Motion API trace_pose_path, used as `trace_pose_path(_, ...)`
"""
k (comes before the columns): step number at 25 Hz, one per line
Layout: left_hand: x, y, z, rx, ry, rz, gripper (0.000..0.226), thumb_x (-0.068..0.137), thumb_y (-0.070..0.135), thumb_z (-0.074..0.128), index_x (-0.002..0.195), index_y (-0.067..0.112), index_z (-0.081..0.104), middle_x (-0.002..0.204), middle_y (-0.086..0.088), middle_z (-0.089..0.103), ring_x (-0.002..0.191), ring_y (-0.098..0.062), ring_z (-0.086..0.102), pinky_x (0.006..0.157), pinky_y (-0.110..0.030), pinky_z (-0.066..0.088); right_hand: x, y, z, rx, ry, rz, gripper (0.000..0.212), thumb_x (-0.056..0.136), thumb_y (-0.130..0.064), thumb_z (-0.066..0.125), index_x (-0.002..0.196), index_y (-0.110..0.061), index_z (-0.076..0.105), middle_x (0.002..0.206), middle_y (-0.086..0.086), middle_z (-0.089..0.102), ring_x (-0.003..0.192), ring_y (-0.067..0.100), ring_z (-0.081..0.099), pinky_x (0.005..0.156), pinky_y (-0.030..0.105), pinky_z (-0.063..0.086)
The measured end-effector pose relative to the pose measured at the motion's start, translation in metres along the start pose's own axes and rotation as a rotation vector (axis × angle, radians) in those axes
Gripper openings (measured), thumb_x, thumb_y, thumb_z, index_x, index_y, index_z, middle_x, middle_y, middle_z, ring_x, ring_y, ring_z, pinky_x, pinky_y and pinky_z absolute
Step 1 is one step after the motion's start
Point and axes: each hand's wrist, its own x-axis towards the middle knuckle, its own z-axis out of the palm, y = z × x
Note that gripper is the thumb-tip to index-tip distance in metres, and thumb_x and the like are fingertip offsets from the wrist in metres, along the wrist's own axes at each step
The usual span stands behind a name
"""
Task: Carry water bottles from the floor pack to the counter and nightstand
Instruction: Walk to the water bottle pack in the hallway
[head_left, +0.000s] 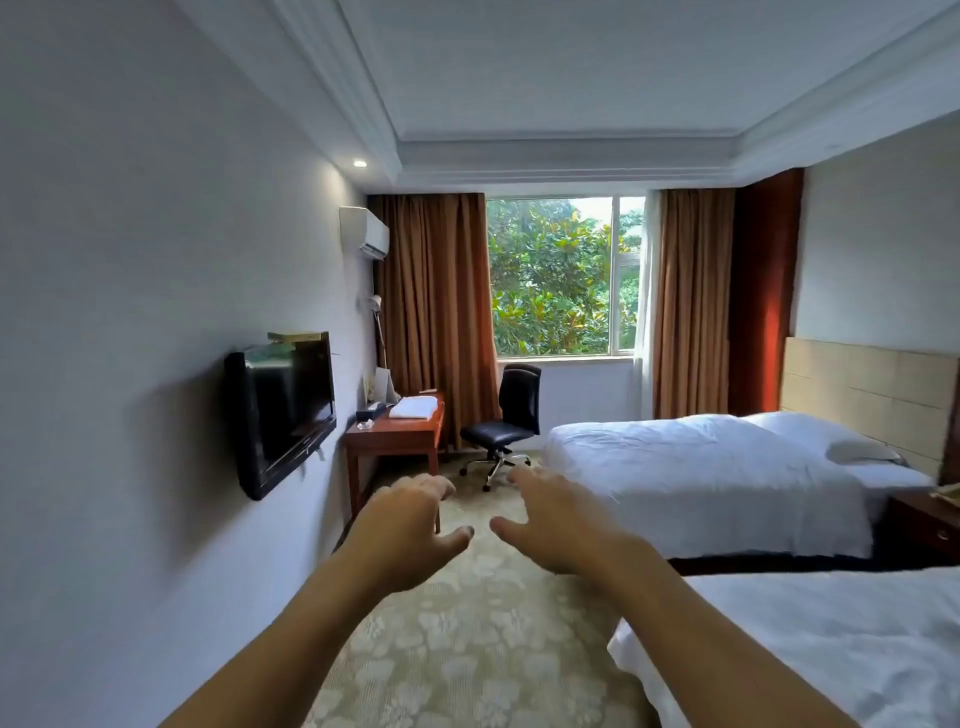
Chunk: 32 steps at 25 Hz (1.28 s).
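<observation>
Both my arms reach forward over the patterned carpet of a hotel room. My left hand (410, 525) is open, palm down, fingers spread and holding nothing. My right hand (558, 519) is also open and holds nothing. No water bottle and no floor pack shows in this view. A dark wooden nightstand (922, 525) stands at the right edge, between the two beds, partly cut off by the frame.
A wooden desk (397, 434) with a folded white towel (414, 407) stands at the left wall under a wall-mounted TV (283, 410). A black office chair (506, 423) is by the window. Two white beds, the far bed (706, 473) and the near bed (810, 639), fill the right side. A carpet aisle (467, 649) runs ahead.
</observation>
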Motion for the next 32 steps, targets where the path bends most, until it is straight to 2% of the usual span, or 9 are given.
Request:
trace_pose_path(4,0.103,-0.048,0.036,-0.059,0.007,-0.036,0.061,0.084,0.055,0.061,0.135,0.023,0.052,0.133,0.008,0.059,0.118,-0.01,0.054,0.103,-0.033,0.044,0.114,0.033,0.032,0.015,0.0,-0.038,0.048,0.087,-0.052,0.057,0.125,-0.024,0.049,0.125,-0.001,0.059,0.109,0.019,0.057,0.09,0.036,0.05)
trace_pose_path(11,0.294,-0.171,0.152,-0.038,-0.006,0.014,0.057,0.084,0.056,0.057,0.132,0.025,0.053,0.129,0.01,0.06,0.115,-0.009,0.054,0.101,-0.028,0.042,0.342,0.106,0.151,0.011,-0.041,-0.025,0.049,0.085,-0.054,0.055,0.123,-0.024,0.05,0.124,-0.003,0.059,0.109,0.02,0.058,0.09,0.037,0.05)
trace_pose_path(14,0.389,-0.221,0.175,-0.061,-0.022,0.004,0.056,0.085,0.055,0.057,0.132,0.024,0.054,0.128,0.009,0.06,0.115,-0.01,0.053,0.101,-0.027,0.039,0.443,0.124,0.175,0.026,-0.058,0.001,0.048,0.084,-0.054,0.055,0.121,-0.025,0.051,0.12,-0.004,0.059,0.108,0.018,0.058,0.09,0.037,0.05)
trace_pose_path(18,0.517,-0.273,0.203,-0.133,-0.005,-0.006,0.058,0.085,0.055,0.058,0.132,0.023,0.054,0.13,0.009,0.06,0.118,-0.009,0.053,0.104,-0.029,0.039,0.569,0.168,0.18,0.023,0.005,0.047,0.047,0.086,-0.053,0.057,0.122,-0.023,0.051,0.116,-0.002,0.063,0.102,0.02,0.06,0.083,0.035,0.051)
trace_pose_path(22,0.617,-0.311,0.25,-0.171,-0.021,-0.017,0.058,0.084,0.055,0.059,0.131,0.022,0.055,0.128,0.008,0.061,0.117,-0.01,0.054,0.102,-0.03,0.042,0.674,0.217,0.203,0.024,0.005,0.06,0.045,0.089,-0.049,0.059,0.122,-0.02,0.049,0.109,-0.001,0.061,0.091,0.017,0.054,0.071,0.027,0.041)
trace_pose_path(25,0.694,-0.345,0.297,-0.161,-0.024,-0.03,0.059,0.083,0.056,0.059,0.131,0.022,0.055,0.128,0.007,0.061,0.117,-0.011,0.055,0.102,-0.032,0.044,0.758,0.259,0.236,0.031,0.004,0.043,0.038,0.089,-0.046,0.059,0.114,-0.02,0.049,0.098,-0.004,0.055,0.084,0.016,0.051,0.065,0.026,0.039)
trace_pose_path(27,0.748,-0.366,0.327,-0.165,-0.022,-0.038,0.058,0.083,0.056,0.059,0.131,0.023,0.055,0.13,0.007,0.06,0.118,-0.011,0.055,0.103,-0.032,0.044,0.816,0.291,0.258,0.044,0.014,0.034,0.038,0.089,-0.046,0.058,0.115,-0.02,0.05,0.104,-0.002,0.059,0.086,0.017,0.053,0.068,0.028,0.042)
trace_pose_path(30,0.841,-0.394,0.365,-0.152,-0.01,-0.05,0.058,0.083,0.056,0.06,0.131,0.023,0.054,0.132,0.006,0.06,0.119,-0.012,0.054,0.102,-0.032,0.044,0.909,0.343,0.283,0.07,0.022,0.025,0.049,0.089,-0.046,0.057,0.128,-0.019,0.048,0.117,0.001,0.06,0.095,0.018,0.057,0.079,0.031,0.05)
trace_pose_path(32,0.903,-0.41,0.38,-0.145,0.004,-0.064,0.059,0.083,0.056,0.059,0.131,0.023,0.054,0.131,0.006,0.06,0.117,-0.011,0.055,0.101,-0.032,0.046,0.969,0.372,0.288,0.06,0.035,0.017,0.051,0.089,-0.049,0.056,0.129,-0.019,0.048,0.118,0.001,0.06,0.099,0.019,0.058,0.083,0.034,0.052)
